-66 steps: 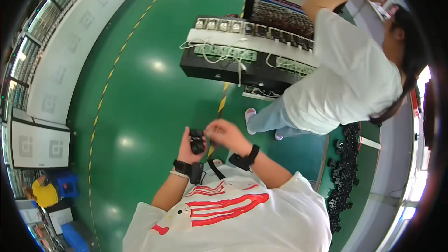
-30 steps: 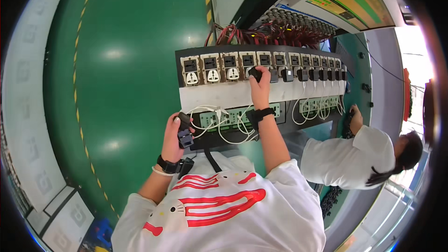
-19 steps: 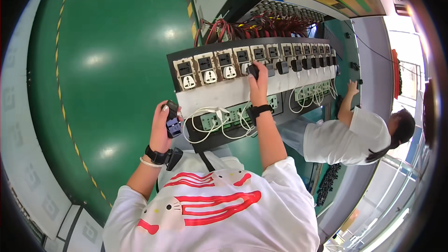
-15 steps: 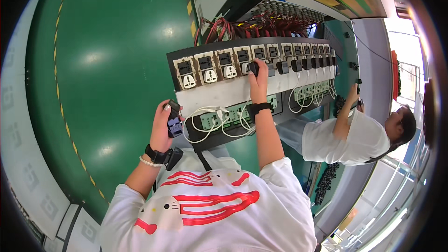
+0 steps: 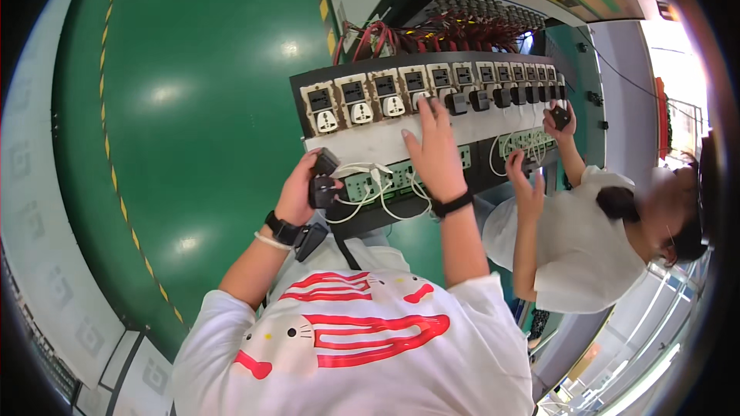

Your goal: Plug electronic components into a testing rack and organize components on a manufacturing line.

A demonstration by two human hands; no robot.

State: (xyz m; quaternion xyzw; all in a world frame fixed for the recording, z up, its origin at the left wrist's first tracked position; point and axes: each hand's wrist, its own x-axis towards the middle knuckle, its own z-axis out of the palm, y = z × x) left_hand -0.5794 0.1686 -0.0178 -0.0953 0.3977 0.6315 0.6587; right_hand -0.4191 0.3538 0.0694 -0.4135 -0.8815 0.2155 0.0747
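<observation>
My left hand (image 5: pixel 299 189) is closed around black plug-in power adapters (image 5: pixel 324 192), beside the left end of a socket board (image 5: pixel 316 142). My right hand (image 5: pixel 438 156) reaches over the middle of the board, fingers spread apart. Its fingertips are at a white socket (image 5: pixel 417 98), partly covering it, and I see nothing gripped in them. Just right of the fingertips, a black adapter (image 5: pixel 456 103) sits plugged in. More black adapters (image 5: pixel 501 97) fill the sockets further right, while white sockets (image 5: pixel 361 113) to the left hold no plugs.
White cables (image 5: pixel 376 173) loop over green socket panels (image 5: pixel 401 177) on the board's near side. Red wires (image 5: pixel 378 35) bundle behind it. At the right a co-worker (image 5: pixel 593 239) holds a black adapter (image 5: pixel 560 115) at the board. Green floor (image 5: pixel 193 108) with striped tape lies left.
My right hand has come off the black adapter it held, and its fingers have spread. My left hand has turned the adapters it holds. The co-worker has leaned in and reached to the board.
</observation>
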